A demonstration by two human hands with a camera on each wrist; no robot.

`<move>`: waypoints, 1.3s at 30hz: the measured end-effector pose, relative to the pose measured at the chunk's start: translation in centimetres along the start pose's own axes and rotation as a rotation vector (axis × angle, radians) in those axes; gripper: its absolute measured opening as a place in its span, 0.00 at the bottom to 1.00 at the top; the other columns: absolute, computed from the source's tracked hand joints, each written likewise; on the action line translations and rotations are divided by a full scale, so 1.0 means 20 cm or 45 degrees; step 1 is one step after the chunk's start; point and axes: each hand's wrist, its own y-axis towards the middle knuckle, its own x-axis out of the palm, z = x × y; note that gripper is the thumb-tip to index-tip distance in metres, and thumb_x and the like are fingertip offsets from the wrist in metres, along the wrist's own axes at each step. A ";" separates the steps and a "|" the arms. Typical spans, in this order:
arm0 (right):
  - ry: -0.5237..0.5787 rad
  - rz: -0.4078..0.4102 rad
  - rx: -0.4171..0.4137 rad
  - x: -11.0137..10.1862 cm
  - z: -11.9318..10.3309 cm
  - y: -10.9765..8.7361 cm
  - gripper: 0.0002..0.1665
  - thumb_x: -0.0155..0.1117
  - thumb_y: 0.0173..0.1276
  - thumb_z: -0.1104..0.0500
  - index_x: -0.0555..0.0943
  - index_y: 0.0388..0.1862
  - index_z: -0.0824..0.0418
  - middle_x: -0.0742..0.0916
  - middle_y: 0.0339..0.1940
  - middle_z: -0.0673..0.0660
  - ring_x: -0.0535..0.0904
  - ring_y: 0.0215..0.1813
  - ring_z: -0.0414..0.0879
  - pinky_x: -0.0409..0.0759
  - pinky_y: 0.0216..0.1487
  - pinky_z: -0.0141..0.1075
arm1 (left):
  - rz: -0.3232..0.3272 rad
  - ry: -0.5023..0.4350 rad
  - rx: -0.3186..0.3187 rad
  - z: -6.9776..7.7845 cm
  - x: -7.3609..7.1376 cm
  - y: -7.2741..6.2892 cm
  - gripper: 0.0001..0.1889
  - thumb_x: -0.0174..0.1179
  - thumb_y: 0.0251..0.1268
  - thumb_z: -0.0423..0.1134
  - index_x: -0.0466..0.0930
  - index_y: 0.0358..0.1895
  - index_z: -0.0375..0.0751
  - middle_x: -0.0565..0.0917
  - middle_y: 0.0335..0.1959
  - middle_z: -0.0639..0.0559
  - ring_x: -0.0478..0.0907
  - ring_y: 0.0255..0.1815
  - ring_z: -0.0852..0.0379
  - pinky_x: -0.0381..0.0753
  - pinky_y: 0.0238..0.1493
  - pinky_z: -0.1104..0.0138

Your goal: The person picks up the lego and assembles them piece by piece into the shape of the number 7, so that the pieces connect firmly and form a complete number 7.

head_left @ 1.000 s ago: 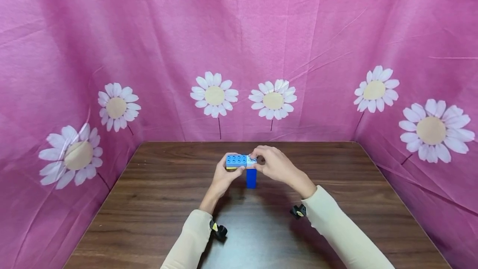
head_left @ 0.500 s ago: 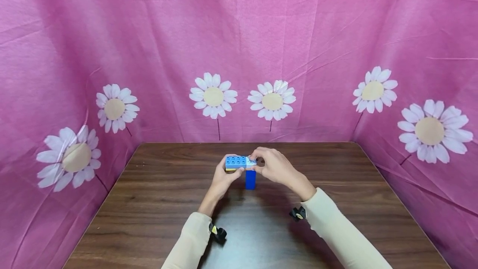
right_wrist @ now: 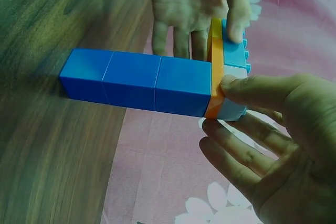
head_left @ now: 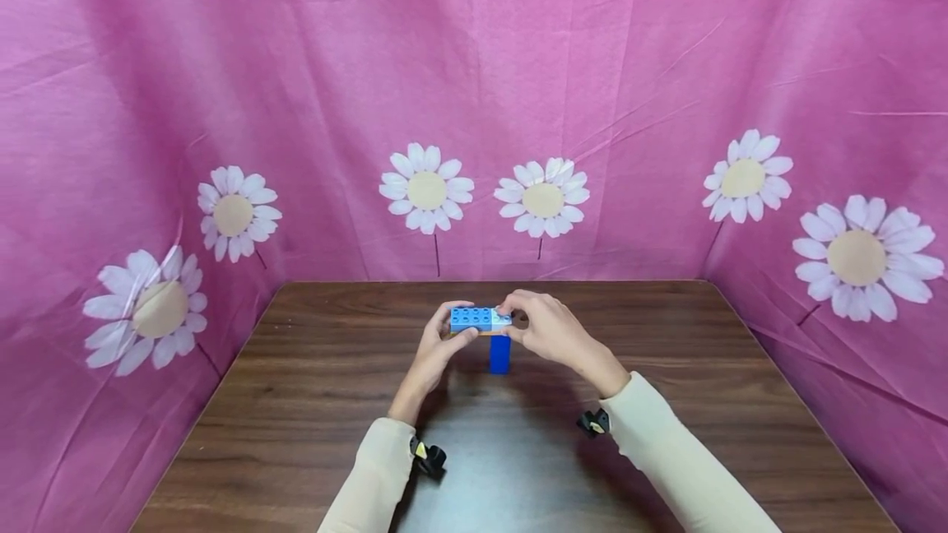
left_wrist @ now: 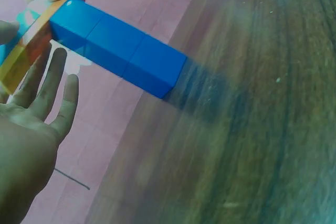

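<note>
A column of three dark blue bricks (head_left: 499,354) stands upright on the table. Across its top lie an orange piece (right_wrist: 217,72) and a yellow piece (right_wrist: 216,32), which stick out to the left. Over these sit a light blue studded brick (head_left: 471,319) and, at the right end, a pale whitish-blue brick (head_left: 500,320). My left hand (head_left: 439,348) holds the light blue brick at its left part, thumb in front and fingers behind. With thumb and index finger my right hand (head_left: 551,331) pinches the pale brick; its other fingers (right_wrist: 236,150) extend below, beside the column.
The brown wooden table (head_left: 296,426) has a pink curtain (head_left: 474,64) with printed daisies around its back and sides. Black wrist cameras (head_left: 429,459) sit at both cuffs.
The left thumb has slid slightly left along the front of the light blue brick, and the strip of yellow under that brick shows narrower. The right hand keeps its grip, nearly unmoved.
</note>
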 end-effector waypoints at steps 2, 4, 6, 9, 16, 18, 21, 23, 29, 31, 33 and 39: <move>-0.004 0.001 -0.002 0.00 0.00 0.00 0.13 0.81 0.65 0.62 0.88 0.47 0.58 0.92 0.50 0.54 0.87 0.44 0.50 0.89 0.47 0.45 | 0.012 -0.023 0.035 0.01 -0.01 0.00 0.26 0.67 0.69 0.28 0.73 0.68 0.30 0.84 0.52 0.55 0.81 0.51 0.61 0.81 0.54 0.71; -0.010 -0.005 0.007 0.00 0.00 0.00 0.13 0.81 0.65 0.62 0.87 0.46 0.56 0.91 0.49 0.53 0.87 0.44 0.49 0.88 0.47 0.44 | 0.028 -0.040 0.064 0.02 -0.02 0.00 0.25 0.67 0.68 0.27 0.73 0.67 0.28 0.83 0.53 0.54 0.80 0.52 0.61 0.81 0.56 0.72; -0.004 -0.019 0.023 0.00 0.00 0.00 0.13 0.80 0.66 0.61 0.86 0.47 0.55 0.91 0.50 0.53 0.86 0.44 0.47 0.89 0.48 0.44 | 0.051 -0.052 0.080 0.03 -0.02 -0.01 0.24 0.67 0.67 0.26 0.73 0.64 0.26 0.83 0.53 0.53 0.80 0.53 0.60 0.81 0.56 0.72; 0.061 -0.037 0.054 0.01 0.01 -0.01 0.16 0.79 0.67 0.61 0.85 0.51 0.55 0.91 0.51 0.53 0.86 0.46 0.46 0.89 0.51 0.47 | 0.081 -0.042 0.086 0.04 -0.03 -0.02 0.22 0.68 0.66 0.26 0.75 0.62 0.25 0.84 0.52 0.53 0.81 0.53 0.60 0.82 0.57 0.72; 0.305 -0.112 0.139 0.16 0.12 -0.06 0.40 0.76 0.70 0.63 0.68 0.76 0.63 0.87 0.58 0.62 0.88 0.50 0.50 0.90 0.51 0.44 | 0.120 -0.038 0.095 0.03 -0.03 -0.02 0.21 0.69 0.65 0.24 0.77 0.61 0.26 0.85 0.49 0.55 0.82 0.51 0.60 0.83 0.54 0.72; 0.369 -0.150 0.203 0.22 0.15 -0.08 0.40 0.74 0.72 0.61 0.66 0.78 0.64 0.87 0.60 0.64 0.88 0.52 0.51 0.90 0.52 0.44 | 0.125 -0.047 0.089 0.02 -0.03 -0.02 0.21 0.68 0.65 0.24 0.77 0.61 0.26 0.85 0.49 0.56 0.82 0.51 0.60 0.83 0.54 0.72; 0.463 -0.149 0.299 0.29 0.19 -0.10 0.34 0.72 0.75 0.59 0.69 0.74 0.65 0.86 0.62 0.66 0.89 0.55 0.54 0.89 0.56 0.47 | 0.127 -0.053 0.086 0.02 -0.02 -0.02 0.22 0.69 0.66 0.25 0.77 0.62 0.25 0.85 0.49 0.56 0.82 0.52 0.60 0.83 0.55 0.71; 0.511 -0.108 0.348 0.31 0.19 -0.11 0.30 0.72 0.75 0.58 0.73 0.70 0.65 0.87 0.61 0.65 0.89 0.57 0.56 0.89 0.58 0.50 | 0.126 -0.054 0.086 0.02 -0.02 -0.01 0.24 0.69 0.66 0.26 0.77 0.64 0.26 0.85 0.50 0.56 0.83 0.53 0.60 0.82 0.57 0.71; 0.542 -0.021 0.417 0.30 0.21 -0.13 0.23 0.75 0.72 0.57 0.79 0.61 0.62 0.90 0.57 0.63 0.87 0.61 0.57 0.86 0.61 0.54 | 0.156 -0.133 0.056 0.00 -0.03 0.00 0.24 0.65 0.69 0.24 0.71 0.65 0.23 0.88 0.47 0.57 0.86 0.50 0.62 0.85 0.60 0.63; 0.539 -0.032 0.428 0.29 0.23 -0.14 0.24 0.75 0.73 0.54 0.80 0.63 0.62 0.90 0.58 0.63 0.88 0.60 0.56 0.87 0.60 0.52 | 0.187 -0.142 0.027 -0.01 -0.03 0.00 0.21 0.64 0.71 0.25 0.72 0.63 0.24 0.89 0.45 0.56 0.88 0.44 0.59 0.87 0.59 0.57; 0.556 -0.048 0.426 0.29 0.24 -0.15 0.27 0.74 0.74 0.53 0.80 0.65 0.65 0.89 0.59 0.65 0.90 0.55 0.54 0.89 0.57 0.50 | 0.221 -0.134 -0.010 -0.01 -0.03 0.01 0.19 0.65 0.72 0.27 0.75 0.62 0.26 0.89 0.43 0.55 0.89 0.41 0.56 0.87 0.60 0.51; 0.610 -0.056 0.472 0.28 0.28 -0.17 0.33 0.70 0.77 0.49 0.79 0.69 0.71 0.92 0.51 0.65 0.92 0.37 0.50 0.89 0.52 0.44 | 0.277 -0.105 -0.093 -0.02 0.01 0.05 0.18 0.66 0.72 0.28 0.78 0.60 0.24 0.85 0.44 0.52 0.89 0.43 0.52 0.85 0.61 0.42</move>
